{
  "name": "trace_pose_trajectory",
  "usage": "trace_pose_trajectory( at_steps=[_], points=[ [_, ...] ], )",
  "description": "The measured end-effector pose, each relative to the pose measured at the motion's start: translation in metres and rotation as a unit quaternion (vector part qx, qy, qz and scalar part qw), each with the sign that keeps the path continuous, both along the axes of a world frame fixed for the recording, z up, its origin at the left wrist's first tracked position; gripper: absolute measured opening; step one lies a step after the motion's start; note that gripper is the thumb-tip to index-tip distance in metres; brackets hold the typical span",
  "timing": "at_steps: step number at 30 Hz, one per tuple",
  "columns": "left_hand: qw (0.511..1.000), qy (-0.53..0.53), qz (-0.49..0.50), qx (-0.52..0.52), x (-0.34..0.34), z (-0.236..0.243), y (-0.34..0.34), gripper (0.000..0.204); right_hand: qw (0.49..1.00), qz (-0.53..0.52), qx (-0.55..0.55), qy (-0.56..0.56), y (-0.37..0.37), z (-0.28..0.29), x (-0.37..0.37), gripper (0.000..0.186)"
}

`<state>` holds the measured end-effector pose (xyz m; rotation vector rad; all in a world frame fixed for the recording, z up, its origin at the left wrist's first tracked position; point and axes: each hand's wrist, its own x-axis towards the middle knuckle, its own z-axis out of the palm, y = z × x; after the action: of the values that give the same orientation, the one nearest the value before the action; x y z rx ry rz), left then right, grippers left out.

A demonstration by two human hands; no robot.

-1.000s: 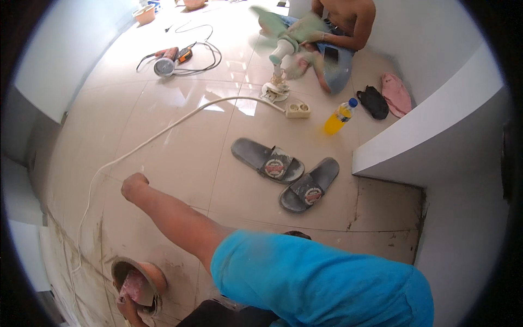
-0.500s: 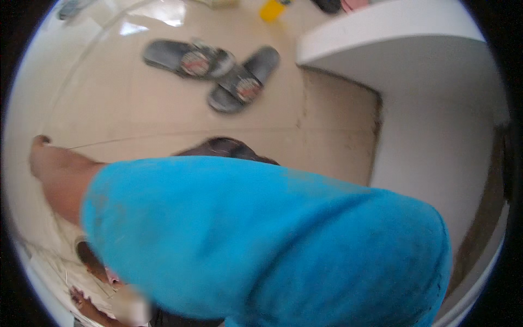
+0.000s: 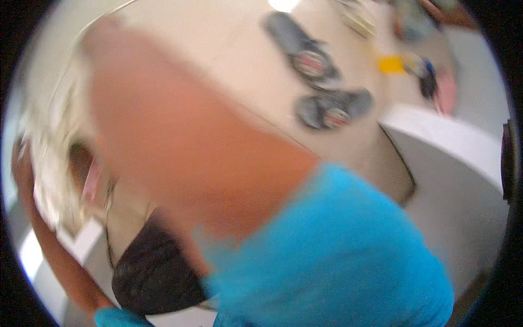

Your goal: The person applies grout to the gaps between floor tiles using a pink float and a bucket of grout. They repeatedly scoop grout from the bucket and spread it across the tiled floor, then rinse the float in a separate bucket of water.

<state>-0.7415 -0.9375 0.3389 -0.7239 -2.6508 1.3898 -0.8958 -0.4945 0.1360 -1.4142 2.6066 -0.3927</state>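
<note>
My right arm, in a bright blue sleeve, stretches from the lower right across to the upper left. At its end my right hand [image 3: 102, 34] is smeared by motion, and its fingers cannot be made out. My left hand [image 3: 22, 161] is at the far left edge beside pale, streaky material [image 3: 57, 128] spread over the floor. Blur hides its fingers and anything in them. Between the arms lies a dark brown rounded shape [image 3: 80, 163] with a pink strip [image 3: 92, 182] beside it. My bent knee [image 3: 158, 267] in dark cloth shows below.
A pair of grey slide sandals [image 3: 310, 62] lies on the beige tiled floor [image 3: 218, 49]. To the right curves a white ledge [image 3: 436, 131]. Beyond it are a yellow object [image 3: 391, 64] and a pink item [image 3: 445, 90]. Part of another person [image 3: 452, 12] appears at the upper right.
The view has swung, so the sandals and ledge sit farther right. My right forearm now shows in full, reaching to the upper left. My left hand and forearm appear higher along the left edge.
</note>
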Motion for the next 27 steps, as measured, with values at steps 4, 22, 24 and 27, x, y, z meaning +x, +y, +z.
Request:
trace_pose_trajectory(
  at_steps=[4, 22, 24, 27],
  points=[
    [0.870, 0.082, 0.331, 0.356, -0.006, -0.024, 0.142, 0.046, 0.989, -0.004, 0.118, 0.089, 0.023, -0.023, -0.034, 0.030],
    [0.765, 0.086, 0.294, 0.566, 0.107, -0.028, 0.274, 0.042, 0.982, -0.026, 0.105, 0.154, 0.021, -0.010, -0.010, 0.051],
    [0.780, 0.139, 0.236, 0.563, 0.101, -0.039, 0.279, 0.041, 0.986, 0.015, 0.095, 0.134, 0.019, -0.010, 0.014, 0.044],
    [0.776, 0.085, 0.229, 0.581, 0.085, -0.024, 0.298, 0.029, 0.986, 0.012, 0.088, 0.143, 0.046, -0.026, -0.005, 0.016]
  ],
)
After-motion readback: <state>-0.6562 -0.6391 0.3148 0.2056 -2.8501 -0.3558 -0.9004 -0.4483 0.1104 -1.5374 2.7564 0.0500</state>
